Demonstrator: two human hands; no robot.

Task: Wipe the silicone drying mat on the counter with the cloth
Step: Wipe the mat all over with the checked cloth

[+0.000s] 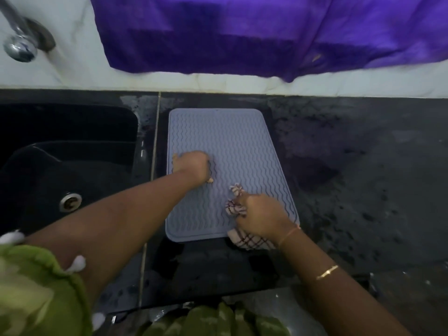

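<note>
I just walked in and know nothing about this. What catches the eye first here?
A pale grey mat with wavy ridges lies in the middle of the dark counter, right beside a black sink. The left hand rests on the mat's left side while the right hand grips a checked cloth at its near right corner. A bright purple fabric hangs on the white wall behind.

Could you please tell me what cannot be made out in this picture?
Head view:
Fingers of the left hand: hidden behind its own back, so pressing or gripping the mat is unclear.
The cloth: mostly bunched under the right hand.
The tap: cut off by the top-left edge.
The purple fabric: cut off by the top edge, blurred.
</note>
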